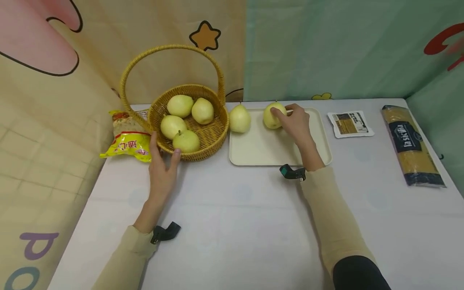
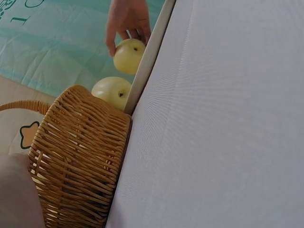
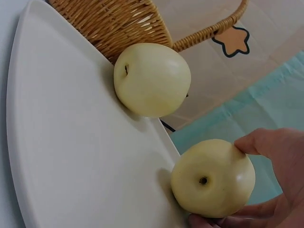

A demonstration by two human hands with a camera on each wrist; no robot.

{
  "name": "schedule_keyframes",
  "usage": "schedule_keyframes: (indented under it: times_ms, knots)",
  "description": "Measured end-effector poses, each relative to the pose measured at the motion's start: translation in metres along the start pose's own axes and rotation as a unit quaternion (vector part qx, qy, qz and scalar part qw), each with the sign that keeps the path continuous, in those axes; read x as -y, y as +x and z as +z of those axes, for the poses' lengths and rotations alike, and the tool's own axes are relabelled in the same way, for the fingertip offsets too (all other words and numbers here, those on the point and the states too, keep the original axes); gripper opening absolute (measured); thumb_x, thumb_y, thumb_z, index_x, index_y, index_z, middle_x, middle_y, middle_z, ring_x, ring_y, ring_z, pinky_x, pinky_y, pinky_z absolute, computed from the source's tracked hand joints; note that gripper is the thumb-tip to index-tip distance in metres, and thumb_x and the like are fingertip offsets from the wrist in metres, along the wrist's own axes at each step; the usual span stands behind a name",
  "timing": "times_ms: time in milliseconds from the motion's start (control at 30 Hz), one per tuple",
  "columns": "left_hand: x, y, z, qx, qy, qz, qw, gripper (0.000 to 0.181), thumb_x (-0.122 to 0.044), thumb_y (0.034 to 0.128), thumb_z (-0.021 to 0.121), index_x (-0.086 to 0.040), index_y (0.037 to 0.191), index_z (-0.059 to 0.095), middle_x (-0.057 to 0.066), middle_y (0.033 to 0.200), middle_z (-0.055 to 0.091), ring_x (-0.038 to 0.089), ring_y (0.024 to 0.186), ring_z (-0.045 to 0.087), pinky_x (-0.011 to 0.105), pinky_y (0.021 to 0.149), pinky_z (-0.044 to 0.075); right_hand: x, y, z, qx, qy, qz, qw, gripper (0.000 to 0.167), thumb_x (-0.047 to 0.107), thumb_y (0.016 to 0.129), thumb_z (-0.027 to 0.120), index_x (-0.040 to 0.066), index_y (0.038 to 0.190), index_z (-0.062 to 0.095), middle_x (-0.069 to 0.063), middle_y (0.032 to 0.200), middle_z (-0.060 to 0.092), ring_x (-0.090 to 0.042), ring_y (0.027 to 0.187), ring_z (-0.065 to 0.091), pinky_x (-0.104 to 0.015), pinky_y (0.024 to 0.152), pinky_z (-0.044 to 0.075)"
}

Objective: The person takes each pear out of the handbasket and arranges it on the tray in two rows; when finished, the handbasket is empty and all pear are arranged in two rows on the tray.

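My right hand (image 1: 298, 125) grips a pale yellow-green pear (image 1: 272, 116) at the back of the cream tray (image 1: 261, 155). In the right wrist view, thumb and fingers lie on opposite sides of that pear (image 3: 213, 178). Another pear (image 1: 240, 119) sits on the tray's left end, close against the wicker basket (image 1: 208, 152). Several pears (image 1: 180, 106) lie inside the basket under its tall arched handle. My left hand (image 1: 162, 177) rests against the basket's near left side, thumb and fingers spread and fairly straight. In the left wrist view, part of it shows by the rim.
Left of the basket lies a yellow snack bag (image 1: 132, 143), partly behind it. A small white packet (image 1: 350, 124) is right of the tray, and a long pasta bag (image 1: 411, 147) lies near the right edge. Printed curtains (image 1: 326, 48) hang behind the white table (image 1: 232, 233).
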State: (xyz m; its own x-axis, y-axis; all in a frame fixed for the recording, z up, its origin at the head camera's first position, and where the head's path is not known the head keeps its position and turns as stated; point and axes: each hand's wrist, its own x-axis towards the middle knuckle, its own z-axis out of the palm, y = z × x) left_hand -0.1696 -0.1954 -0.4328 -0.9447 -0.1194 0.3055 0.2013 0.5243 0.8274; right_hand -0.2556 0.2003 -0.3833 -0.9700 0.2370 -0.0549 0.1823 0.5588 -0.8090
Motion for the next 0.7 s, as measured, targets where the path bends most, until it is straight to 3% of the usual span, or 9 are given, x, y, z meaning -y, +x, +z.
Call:
schedule_keyframes:
  times_ms: [200, 533, 700]
  knots:
    - [0.003, -0.002, 0.001, -0.005, -0.005, 0.008, 0.9999, 0.081, -0.037, 0.1063, 0.062, -0.022, 0.170, 0.015, 0.000, 0.176, 0.019, 0.022, 0.161, 0.021, 0.050, 0.131, 0.021, -0.001, 0.002, 0.005, 0.006, -0.006, -0.014, 0.9999, 0.078, 0.060, 0.096, 0.063, -0.003, 0.141, 0.059, -0.025, 0.131, 0.067, -0.037, 0.120, 0.058, -0.035, 0.082, 0.048]
    - [0.003, -0.009, 0.010, -0.009, -0.017, 0.013, 0.9997, 0.081, -0.036, 0.1062, 0.063, -0.017, 0.170, 0.016, 0.002, 0.176, 0.020, 0.022, 0.161, 0.021, 0.048, 0.131, 0.022, -0.001, -0.003, -0.005, 0.029, -0.025, -0.011, 0.9992, 0.081, 0.062, 0.098, 0.061, -0.003, 0.146, 0.055, -0.025, 0.137, 0.063, -0.038, 0.124, 0.053, -0.039, 0.089, 0.047]
    - [0.003, -0.005, 0.002, -0.009, -0.005, 0.015, 0.9998, 0.080, -0.039, 0.1067, 0.062, -0.018, 0.170, 0.016, 0.002, 0.176, 0.019, 0.024, 0.161, 0.023, 0.048, 0.130, 0.023, 0.002, 0.001, 0.006, 0.029, -0.018, -0.015, 0.9993, 0.078, 0.059, 0.098, 0.062, -0.003, 0.145, 0.056, -0.025, 0.135, 0.064, -0.038, 0.124, 0.052, -0.039, 0.089, 0.047]
